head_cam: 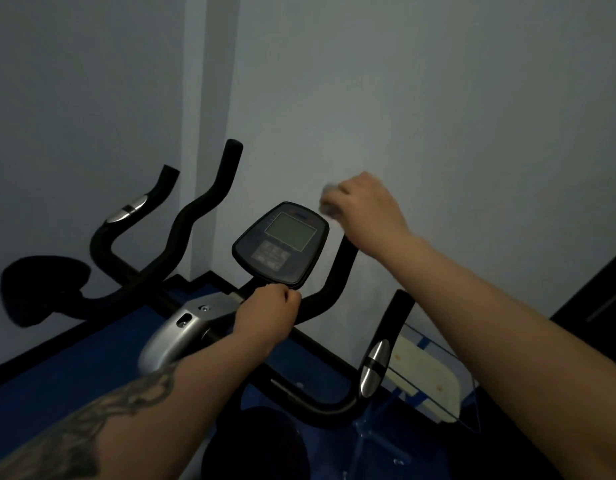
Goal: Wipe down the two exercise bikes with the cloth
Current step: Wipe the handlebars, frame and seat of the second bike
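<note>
Atop the handlebar's right upright (344, 258), the right hand (369, 213) clutches a cloth (329, 202); below-left, the left hand (268, 315) grips the crossbar (313, 299) under the console (282, 242).

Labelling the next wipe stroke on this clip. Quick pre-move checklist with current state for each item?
1. Cloth in hand: ok. The right hand grips a blurred pale cloth.
2. Cloth on target: ok. It sits at the top of the black padded right handlebar horn, beside the dark console with the grey screen.
3. Bike braced: ok. The left hand is curled at the centre bar just under the console.
4. Console wiped: cannot tell, light too dim.
5. Silver pulse-sensor grip on the lower right handle wiped: cannot tell.
6. Second bike located: cannot tell. Only one bike's handlebars show plainly.
</note>
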The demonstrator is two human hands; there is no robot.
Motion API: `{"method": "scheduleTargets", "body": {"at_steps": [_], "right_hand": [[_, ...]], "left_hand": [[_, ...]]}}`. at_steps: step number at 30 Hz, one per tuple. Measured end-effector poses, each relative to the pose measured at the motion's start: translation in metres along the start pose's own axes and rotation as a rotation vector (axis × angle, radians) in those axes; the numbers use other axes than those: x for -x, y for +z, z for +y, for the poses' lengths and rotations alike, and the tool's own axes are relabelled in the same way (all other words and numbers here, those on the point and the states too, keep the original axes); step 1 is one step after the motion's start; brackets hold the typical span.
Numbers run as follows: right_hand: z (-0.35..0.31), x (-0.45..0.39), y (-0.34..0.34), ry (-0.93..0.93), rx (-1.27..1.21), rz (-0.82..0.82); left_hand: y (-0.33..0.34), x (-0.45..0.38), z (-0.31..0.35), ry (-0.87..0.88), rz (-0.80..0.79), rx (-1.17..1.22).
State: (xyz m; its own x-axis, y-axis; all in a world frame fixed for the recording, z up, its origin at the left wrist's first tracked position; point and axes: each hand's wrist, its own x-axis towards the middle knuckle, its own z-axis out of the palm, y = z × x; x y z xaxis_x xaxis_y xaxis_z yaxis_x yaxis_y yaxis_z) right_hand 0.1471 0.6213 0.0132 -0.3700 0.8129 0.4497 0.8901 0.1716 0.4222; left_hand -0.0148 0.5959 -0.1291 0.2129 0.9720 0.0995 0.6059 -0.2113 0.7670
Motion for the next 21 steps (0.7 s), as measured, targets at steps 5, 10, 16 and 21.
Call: {"method": "scheduleTargets", "body": {"at_steps": [5, 10, 16, 21], "right_hand": [[-0.01, 0.024, 0.008, 0.517, -0.815, 0.306], [-0.021, 0.013, 0.011, 0.869, -1.116, 0.545], [-0.014, 0.005, 0.015, 0.93, -1.202, 0.487], [-0.049, 0.041, 0.036, 1.083, -1.176, 0.657]], "left_hand": [[0.0, 0.001, -0.001, -0.009, 0.011, 0.033], [0.0, 0.002, -0.001, 0.002, 0.018, 0.018], [0.0, 0.001, 0.0, 0.001, 0.017, 0.013], [0.002, -0.001, -0.001, 0.002, 0.025, 0.0]]}}
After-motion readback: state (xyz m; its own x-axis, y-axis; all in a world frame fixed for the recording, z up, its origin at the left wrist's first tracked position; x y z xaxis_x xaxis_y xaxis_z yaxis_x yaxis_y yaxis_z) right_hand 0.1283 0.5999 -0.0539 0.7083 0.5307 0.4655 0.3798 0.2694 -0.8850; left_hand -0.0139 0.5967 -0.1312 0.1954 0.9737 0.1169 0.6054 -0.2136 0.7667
